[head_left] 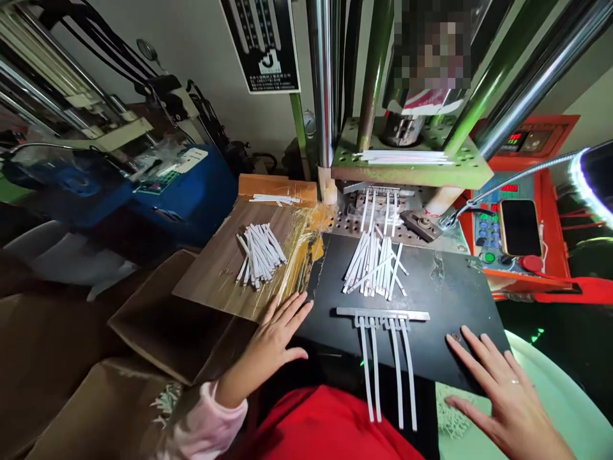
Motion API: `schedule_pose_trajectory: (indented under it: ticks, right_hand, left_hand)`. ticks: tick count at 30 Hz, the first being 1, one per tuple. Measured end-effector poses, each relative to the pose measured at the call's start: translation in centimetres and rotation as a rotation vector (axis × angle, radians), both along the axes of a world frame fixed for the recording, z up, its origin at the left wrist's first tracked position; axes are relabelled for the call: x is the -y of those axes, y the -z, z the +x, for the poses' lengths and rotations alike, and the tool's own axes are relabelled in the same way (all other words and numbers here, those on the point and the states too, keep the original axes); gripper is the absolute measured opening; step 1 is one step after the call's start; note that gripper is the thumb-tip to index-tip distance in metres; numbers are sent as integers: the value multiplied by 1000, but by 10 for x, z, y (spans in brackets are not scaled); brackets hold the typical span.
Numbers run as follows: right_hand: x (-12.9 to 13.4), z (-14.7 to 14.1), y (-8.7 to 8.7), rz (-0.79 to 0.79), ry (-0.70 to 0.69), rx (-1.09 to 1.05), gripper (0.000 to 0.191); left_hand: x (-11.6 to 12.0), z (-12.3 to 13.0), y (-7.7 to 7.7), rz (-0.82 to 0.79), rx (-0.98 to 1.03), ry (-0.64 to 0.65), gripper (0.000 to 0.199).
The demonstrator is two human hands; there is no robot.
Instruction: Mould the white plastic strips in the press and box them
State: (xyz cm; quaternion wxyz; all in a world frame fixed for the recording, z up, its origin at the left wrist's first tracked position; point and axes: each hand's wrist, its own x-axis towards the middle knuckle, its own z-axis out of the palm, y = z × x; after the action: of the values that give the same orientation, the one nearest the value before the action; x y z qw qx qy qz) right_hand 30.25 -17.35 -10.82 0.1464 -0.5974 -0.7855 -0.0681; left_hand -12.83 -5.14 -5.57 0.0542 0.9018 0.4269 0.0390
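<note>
My left hand (278, 342) lies with fingers spread at the seam between the wooden board (215, 255) and the black board (445, 275). Fingers apart and holding nothing, my right hand (498, 383) rests at the black board's right edge. Between them a metal bar (345, 312) carries several white strips (397, 377) that hang over the front edge. Behind the bar is a loose pile of white strips (371, 265). Another pile (261, 252) sits on the wooden board, left of my left hand.
A press with a green plate (412, 171) stands behind, with strips in its lower metal fixture (378, 201). A phone (520, 227) leans on the red control box (550, 223). Cardboard boxes (163, 313) are at left, a pale green tub (550, 383) at right.
</note>
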Motion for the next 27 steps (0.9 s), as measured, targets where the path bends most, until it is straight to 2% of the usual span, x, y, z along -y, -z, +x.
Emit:
schedule_pose_trajectory:
  ticks: [2,5,10,27]
  right_hand:
    - [4,-11,4,-17,90,22,69]
    - [3,-22,3,-31,166,30,80]
    - [4,-27,-2,-29,196,21,88]
    - [4,-26,1,-18,192,23,89]
  left_hand:
    - [6,8,13,48,-22,-57,84]
    - [8,17,20,102,-22,-107,83]
    - [7,19,21,143,15,-114,79]
    - [8,18,25,132,35,-124,86]
